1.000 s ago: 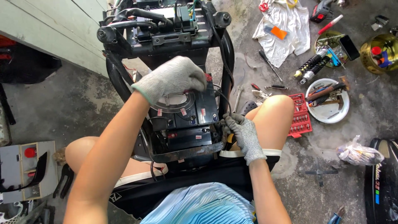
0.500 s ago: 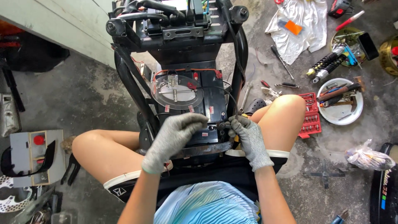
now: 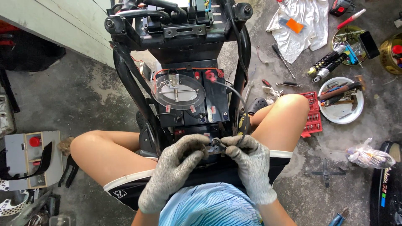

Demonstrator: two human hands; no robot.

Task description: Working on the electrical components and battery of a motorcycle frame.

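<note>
I sit astride a black scooter frame (image 3: 125, 75) on a concrete floor, looking down. Both hands wear grey knit gloves. My left hand (image 3: 178, 165) and my right hand (image 3: 247, 161) meet at the near edge of the black battery compartment (image 3: 192, 109). Their fingertips pinch a small metal connector (image 3: 217, 142) at the end of a thin black cable (image 3: 238, 100). The cable runs up toward a red terminal cap (image 3: 209, 75) on the battery. A clear round plastic cover (image 3: 178, 90) lies on top of the battery.
A red socket set (image 3: 312, 119) lies by my right knee. A white bowl (image 3: 341, 100) of tools, shock absorbers (image 3: 326, 62), screwdrivers (image 3: 282, 58) and a white rag (image 3: 303, 25) lie at the right. A grey box (image 3: 27, 157) stands at the left, a plastic bag (image 3: 368, 155) at the right.
My left hand has come down from the round clear cover to the near edge of the battery compartment, joining my right hand on the connector. The view has tilted slightly.
</note>
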